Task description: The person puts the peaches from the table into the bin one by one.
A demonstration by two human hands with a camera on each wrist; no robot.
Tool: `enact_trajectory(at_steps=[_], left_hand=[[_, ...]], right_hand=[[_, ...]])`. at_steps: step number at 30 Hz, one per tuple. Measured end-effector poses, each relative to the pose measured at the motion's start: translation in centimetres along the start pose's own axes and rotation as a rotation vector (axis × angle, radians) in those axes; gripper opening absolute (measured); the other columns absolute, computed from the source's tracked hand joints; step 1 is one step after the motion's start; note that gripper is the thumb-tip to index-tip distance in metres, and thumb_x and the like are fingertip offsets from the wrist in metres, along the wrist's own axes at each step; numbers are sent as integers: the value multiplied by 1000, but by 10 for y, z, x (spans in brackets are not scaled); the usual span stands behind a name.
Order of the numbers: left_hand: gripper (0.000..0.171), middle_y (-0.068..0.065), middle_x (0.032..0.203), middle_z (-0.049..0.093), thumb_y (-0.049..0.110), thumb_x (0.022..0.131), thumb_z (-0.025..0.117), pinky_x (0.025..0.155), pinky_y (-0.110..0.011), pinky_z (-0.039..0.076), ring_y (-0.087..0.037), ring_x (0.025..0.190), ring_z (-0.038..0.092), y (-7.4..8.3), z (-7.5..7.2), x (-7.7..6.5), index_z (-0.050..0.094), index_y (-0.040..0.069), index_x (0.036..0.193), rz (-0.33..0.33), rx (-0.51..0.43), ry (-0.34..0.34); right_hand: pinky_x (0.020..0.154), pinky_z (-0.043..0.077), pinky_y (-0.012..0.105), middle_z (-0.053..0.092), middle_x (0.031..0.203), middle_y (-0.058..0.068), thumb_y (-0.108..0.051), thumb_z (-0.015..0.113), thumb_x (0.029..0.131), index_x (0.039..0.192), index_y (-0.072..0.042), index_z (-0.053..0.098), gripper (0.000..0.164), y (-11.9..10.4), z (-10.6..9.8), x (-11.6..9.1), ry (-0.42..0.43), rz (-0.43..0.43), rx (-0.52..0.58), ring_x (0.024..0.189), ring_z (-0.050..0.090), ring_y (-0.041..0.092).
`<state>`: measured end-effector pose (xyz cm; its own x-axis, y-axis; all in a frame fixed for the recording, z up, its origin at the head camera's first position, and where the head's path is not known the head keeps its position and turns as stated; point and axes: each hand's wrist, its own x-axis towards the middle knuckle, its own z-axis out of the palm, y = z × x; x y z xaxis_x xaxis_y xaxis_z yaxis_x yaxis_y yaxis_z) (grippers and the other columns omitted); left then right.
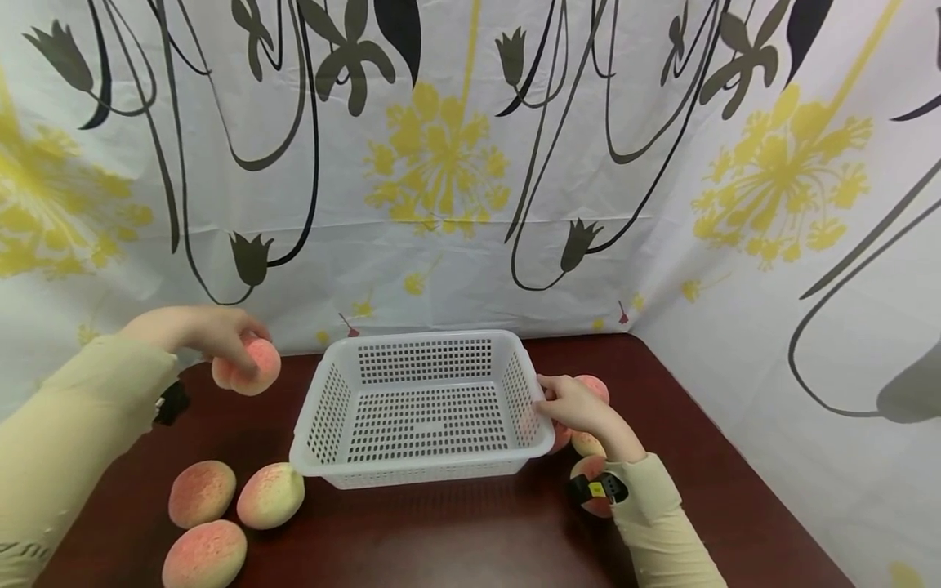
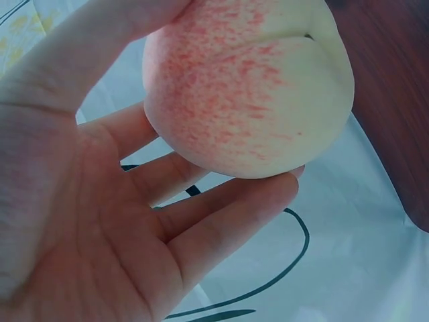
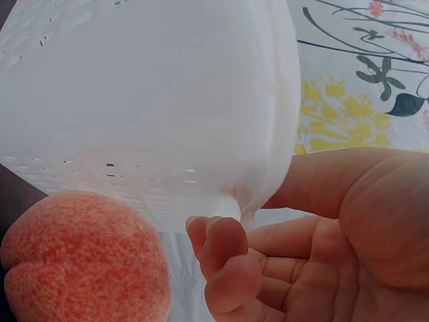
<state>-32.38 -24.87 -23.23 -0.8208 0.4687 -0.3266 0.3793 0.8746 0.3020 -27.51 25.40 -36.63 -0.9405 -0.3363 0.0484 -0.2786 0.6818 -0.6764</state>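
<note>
In the head view my left hand point(image 1: 213, 332) grips a pink and cream peach point(image 1: 259, 369), held up left of the basket. The left wrist view shows the thumb and fingers round the same peach point(image 2: 255, 100). My right hand point(image 1: 573, 404) pinches the right rim of a white perforated plastic basket point(image 1: 434, 469). From the right wrist view, the right hand's point(image 3: 295, 248) thumb and curled fingers close on the basket's point(image 3: 167, 100) rim. Beside those fingers sits a redder peach point(image 3: 87, 261). Nothing lies inside the basket.
Three peaches point(image 1: 202, 494) lie on the dark red table point(image 1: 412, 539), left of the basket. Several more peaches point(image 1: 588, 445) are at its right, partly hidden by the right arm. A patterned white cloth point(image 1: 441, 278) stands behind the table and along its sides.
</note>
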Motion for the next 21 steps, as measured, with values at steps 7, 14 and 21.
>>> enact_trajectory(at_steps=[7, 14, 21], left_hand=[[41, -2, 91, 59, 20, 72, 74, 63, -33, 48, -17, 79, 52, 9, -2, 8, 65, 3, 108, 12, 29, 11], [42, -2, 92, 59, 20, 72, 74, 64, -32, 48, -17, 80, 52, 24, -2, 17, 65, 3, 110, 14, 24, -19], [48, -5, 97, 59, 22, 73, 74, 65, -34, 48, -20, 84, 53, 35, 1, 29, 63, 3, 115, -9, 34, -37]], right_hand=[[48, 38, 28, 61, 81, 7, -9, 62, 89, 138, 11, 45, 55, -1, -1, 0, 0, 16, -5, 54, 54, 19], [48, 39, 28, 65, 86, 9, -10, 61, 89, 140, 12, 41, 58, -2, -1, -1, 7, 24, 3, 54, 55, 15], [51, 43, 30, 64, 86, 9, -8, 61, 90, 138, 12, 43, 55, -2, 0, -1, 8, 29, 20, 60, 61, 21]])
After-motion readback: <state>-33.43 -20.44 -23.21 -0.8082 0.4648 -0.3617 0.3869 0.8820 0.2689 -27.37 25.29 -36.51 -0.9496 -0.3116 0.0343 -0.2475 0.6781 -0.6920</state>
